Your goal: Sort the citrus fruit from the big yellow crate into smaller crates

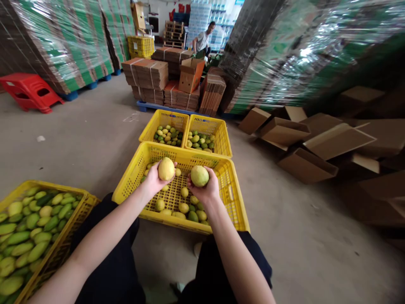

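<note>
A yellow lemon rests in my left hand, its fingers curled round the fruit from below and behind. My right hand cups a greener lemon in its palm. Both hands are above a large yellow plastic crate set before my knees. Inside it, more yellow and green lemons lie loosely along the near side and the left. My forearms hide part of the crate's contents.
Two smaller yellow crates with lemons adjoin the far side. A fuller crate stands at my left. Flattened cartons lie on a blue pallet ahead, open cardboard boxes at right, a red stool at left. Another person is far back.
</note>
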The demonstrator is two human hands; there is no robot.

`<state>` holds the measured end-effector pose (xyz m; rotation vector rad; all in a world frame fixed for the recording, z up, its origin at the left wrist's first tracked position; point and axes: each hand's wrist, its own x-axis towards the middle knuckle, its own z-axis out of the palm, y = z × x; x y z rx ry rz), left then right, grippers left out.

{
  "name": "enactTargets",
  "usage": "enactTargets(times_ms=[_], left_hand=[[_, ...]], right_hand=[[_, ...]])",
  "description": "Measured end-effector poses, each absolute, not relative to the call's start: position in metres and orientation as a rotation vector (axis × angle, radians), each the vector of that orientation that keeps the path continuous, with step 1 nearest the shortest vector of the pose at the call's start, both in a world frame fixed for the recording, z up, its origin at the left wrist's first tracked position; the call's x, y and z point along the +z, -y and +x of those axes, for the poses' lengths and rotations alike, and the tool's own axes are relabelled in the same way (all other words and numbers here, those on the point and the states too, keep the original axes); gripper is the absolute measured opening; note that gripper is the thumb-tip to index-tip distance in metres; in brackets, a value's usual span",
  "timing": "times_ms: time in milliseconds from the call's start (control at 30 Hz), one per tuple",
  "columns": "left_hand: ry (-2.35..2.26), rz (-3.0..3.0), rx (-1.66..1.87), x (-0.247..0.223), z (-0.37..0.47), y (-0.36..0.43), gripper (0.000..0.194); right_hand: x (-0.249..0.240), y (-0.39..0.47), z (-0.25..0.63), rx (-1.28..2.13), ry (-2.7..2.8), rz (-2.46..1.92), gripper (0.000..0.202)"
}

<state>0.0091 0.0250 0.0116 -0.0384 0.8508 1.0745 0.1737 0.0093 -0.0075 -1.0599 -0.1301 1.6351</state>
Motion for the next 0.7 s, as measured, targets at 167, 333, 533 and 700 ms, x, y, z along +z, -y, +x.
enactTargets(times_ms=[167,333,533,700], left_hand=[[-0.900,-0.086,1.128,0.009,0.010,-0.025,0.025],[-0.923,0.022,1.260,0.016,0.009,-0.024,0.018],[-0.797,0.025,1.150,0.018,0.008,-0.021,0.022],[-0.744,-0.047,1.152,0.016,0.007,-0.021,0.029]], right_hand=[[-0.021,-0.014,0.178,1.594,0.107,-1.056,0.017],[-0.018,-0.010,0.176,1.678,0.314,-0.932,0.020],[0.008,0.000,0.166,1.582,0.318,-0.828,0.024],[0.007,-0.002,0.165,1.489,0.189,-0.893,0.020]])
